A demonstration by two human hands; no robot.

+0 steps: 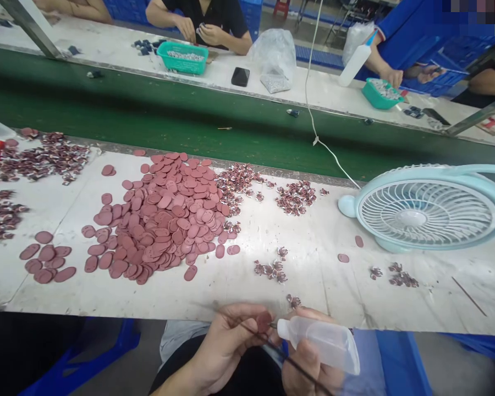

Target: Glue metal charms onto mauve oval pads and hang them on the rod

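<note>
Near the table's front edge, my left hand (226, 344) pinches a small reddish-brown oval piece (264, 322) between thumb and fingers. Close on its right, my right hand (307, 363) is wrapped round a translucent white squeeze bottle (325, 342). The bottle lies tilted, its nozzle pointing left at the oval piece. A thin dark rod or cord (291, 360) runs diagonally past both hands; its exact hold is unclear. Beyond my hands lies a big heap of reddish oval pieces (165, 220), with small brown-and-white parts (296, 198) to its right.
A light blue fan (429, 209) stands on the right of the white table (305, 242). Behind it runs a green belt (148, 115). Across the belt, people work beside green baskets (183, 65). A white cord (313, 110) hangs down to the fan.
</note>
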